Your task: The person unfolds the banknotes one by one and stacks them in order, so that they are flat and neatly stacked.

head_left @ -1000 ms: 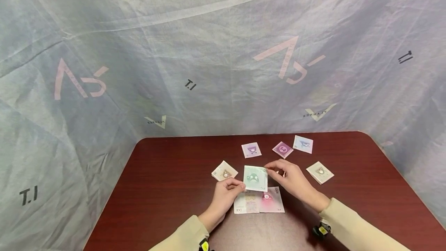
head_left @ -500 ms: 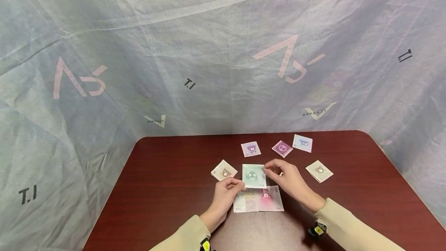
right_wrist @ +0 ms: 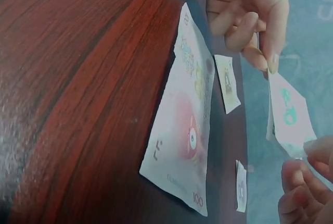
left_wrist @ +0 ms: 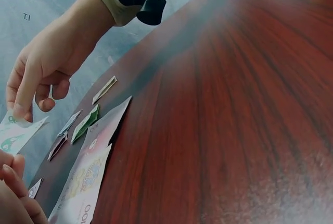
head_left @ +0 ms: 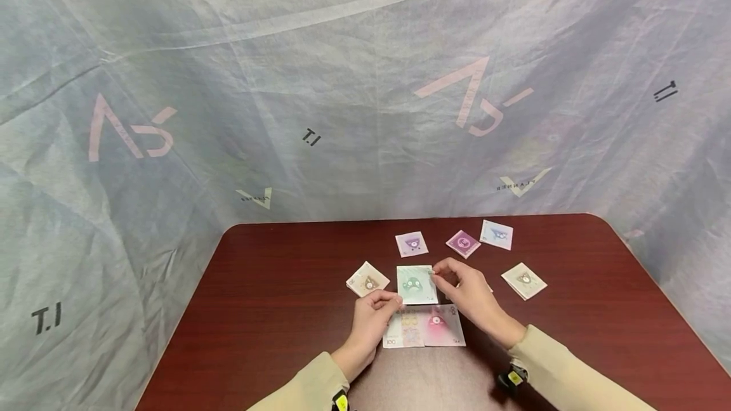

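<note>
A folded green toy banknote [head_left: 415, 284] with a cartoon face is held up between both hands. My left hand [head_left: 365, 325] pinches its near left corner between thumb and index finger. At the far right corner, my right hand [head_left: 471, 297] pinches the same note with thumb and fingertips. In the right wrist view the green note [right_wrist: 291, 114] shows two layers, slightly apart along one edge. Closer to the person, a pink 100 toy banknote [head_left: 436, 328] lies spread out on the table, with a crease across its middle.
Around the hands on the dark red table [head_left: 274, 322] lie several folded notes: brown [head_left: 365, 278], violet [head_left: 412, 244], purple [head_left: 463, 244], blue [head_left: 497, 234] and olive [head_left: 524, 281]. Another green note [left_wrist: 86, 124] lies near the right hand. A grey cloth [head_left: 365, 113] hangs behind.
The green note has shifted slightly away from the person, uncovering more of the pink note's far edge. The right hand has moved a little to the left. Both hands keep their pinch.
</note>
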